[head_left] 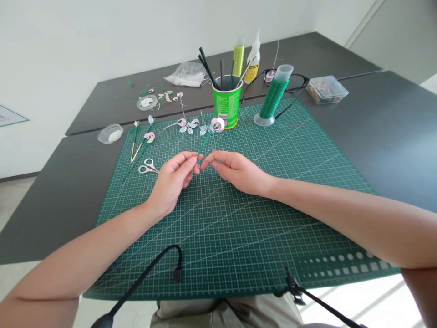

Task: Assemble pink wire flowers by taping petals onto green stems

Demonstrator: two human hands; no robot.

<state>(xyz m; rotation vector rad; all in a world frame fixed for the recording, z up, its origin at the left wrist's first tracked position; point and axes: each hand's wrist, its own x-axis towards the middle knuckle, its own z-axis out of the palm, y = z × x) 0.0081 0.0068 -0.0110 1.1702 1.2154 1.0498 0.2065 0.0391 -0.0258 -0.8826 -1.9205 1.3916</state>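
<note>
A single head-worn camera looks forward and down over the counter (392, 136) from the person's seat, close enough that both forearms enter from the lower corners. The fingers (191, 161) meet just left of the picture's middle. Beyond the fingers the view reaches the counter's far edge and the wall; nearer than the fingers it takes in the person's lap.

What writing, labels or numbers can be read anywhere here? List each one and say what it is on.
None can be read.
Green cup: a white label patch low on its side, too small to read.
Glue bottle: a yellow label, print blurred.
Cutting mat: grid lines and rows of white squares and dots at its near right edge, no legible numbers.
Paper at the left edge: too blurred to read.
</note>
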